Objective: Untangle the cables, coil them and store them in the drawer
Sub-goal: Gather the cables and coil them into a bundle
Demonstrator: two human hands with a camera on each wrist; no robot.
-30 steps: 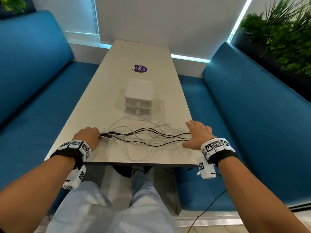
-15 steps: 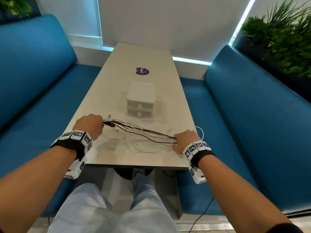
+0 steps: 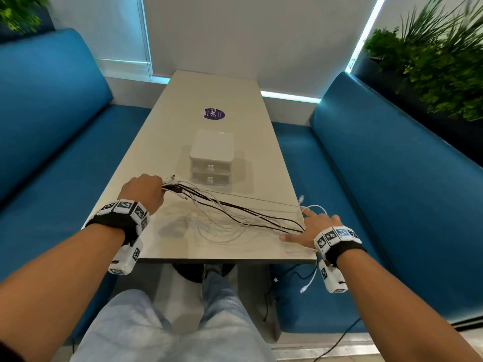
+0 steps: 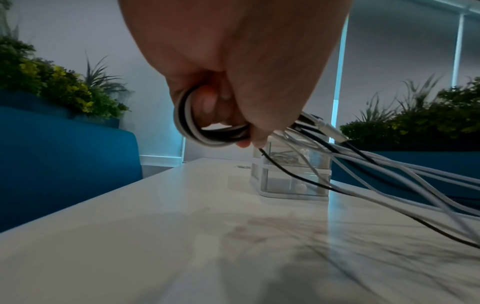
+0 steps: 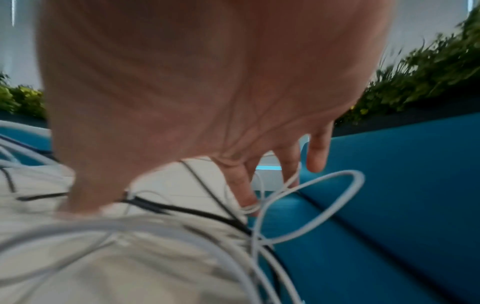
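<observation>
A tangle of white and black cables (image 3: 235,214) stretches across the near end of the beige table (image 3: 217,87). My left hand (image 3: 145,190) grips one end of the bundle, raised a little off the table. In the left wrist view its fingers (image 4: 221,107) curl round a loop of cables (image 4: 197,133). My right hand (image 3: 312,226) lies at the table's right edge with fingers spread and straight, pressing on the cables (image 5: 254,207). Some cable ends (image 3: 308,282) hang over that edge. A small white two-drawer unit (image 3: 211,158) stands mid-table, both drawers closed.
Blue benches (image 3: 392,192) flank the table on both sides. A purple sticker (image 3: 214,114) lies beyond the drawer unit. Green plants (image 3: 431,66) stand behind the right bench. My legs in jeans (image 3: 162,330) are below the table's near edge.
My right hand, fisted on the cables half a second ago, slid right to the table's edge and spread its fingers. The cables are drawn out straighter. My left hand keeps its grip.
</observation>
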